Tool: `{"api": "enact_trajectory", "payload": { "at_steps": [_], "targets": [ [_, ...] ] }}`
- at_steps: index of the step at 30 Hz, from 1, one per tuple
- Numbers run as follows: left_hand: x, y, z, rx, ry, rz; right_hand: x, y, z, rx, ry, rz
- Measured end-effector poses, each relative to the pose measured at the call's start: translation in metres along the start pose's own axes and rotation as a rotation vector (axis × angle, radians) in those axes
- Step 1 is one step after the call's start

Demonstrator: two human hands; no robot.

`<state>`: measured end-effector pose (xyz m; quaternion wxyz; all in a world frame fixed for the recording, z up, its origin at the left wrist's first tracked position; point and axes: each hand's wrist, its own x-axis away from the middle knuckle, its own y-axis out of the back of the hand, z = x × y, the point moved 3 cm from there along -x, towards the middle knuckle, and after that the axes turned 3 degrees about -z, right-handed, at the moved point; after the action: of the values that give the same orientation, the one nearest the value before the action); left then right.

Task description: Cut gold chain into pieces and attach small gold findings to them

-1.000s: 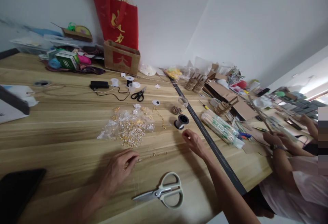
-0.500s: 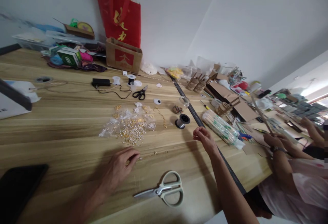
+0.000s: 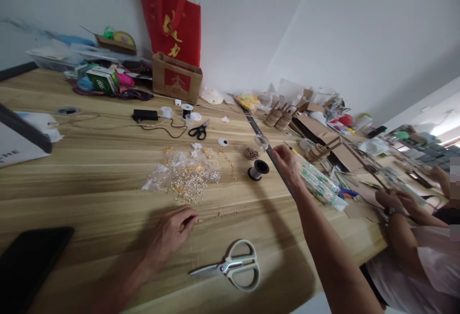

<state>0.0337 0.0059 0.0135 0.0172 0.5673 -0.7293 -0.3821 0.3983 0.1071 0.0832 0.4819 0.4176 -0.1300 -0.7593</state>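
Note:
My left hand point(image 3: 168, 232) rests on the wooden table, thumb and fingertips pinched on one end of a thin gold chain point(image 3: 212, 218). The rest of the chain lies stretched to the right. My right hand point(image 3: 287, 163) is raised over the dark strip, beyond a black spool of wire point(image 3: 258, 170). Its fingers are pressed together; anything between them is too small to see. Clear and gold beads point(image 3: 190, 182) lie loose against small plastic bags, farther away than my left hand. Nearest me, scissors with pale green handles point(image 3: 233, 266) lie with blades closed.
Black scissors point(image 3: 199, 130), a dish of small beads point(image 3: 251, 153) and a second gold chain point(image 3: 230, 163) lie farther back. A black phone-like slab point(image 3: 36, 261) is at left. Past a plastic-wrapped bundle point(image 3: 318, 180), a co-worker's hands point(image 3: 391, 201) hold a long strip at right.
My right hand has moved up and away from me, past the spool toward the wrapped bundle. My left hand stays pinched on the chain. The whole view has shifted slightly.

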Motion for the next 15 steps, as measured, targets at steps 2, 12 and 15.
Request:
{"api": "enact_trajectory", "payload": {
  "at_steps": [2,12,15],
  "targets": [
    [0.0,0.0,0.0,0.007,0.009,0.009,-0.002,-0.013,0.022,-0.095,0.06,0.089],
    [0.002,-0.001,-0.004,0.094,0.078,0.03,0.086,-0.056,0.136,-0.09,0.366,0.67],
    [0.001,-0.001,-0.011,0.176,0.16,0.073,0.116,-0.058,0.158,0.037,0.489,0.765]
  ]
}}
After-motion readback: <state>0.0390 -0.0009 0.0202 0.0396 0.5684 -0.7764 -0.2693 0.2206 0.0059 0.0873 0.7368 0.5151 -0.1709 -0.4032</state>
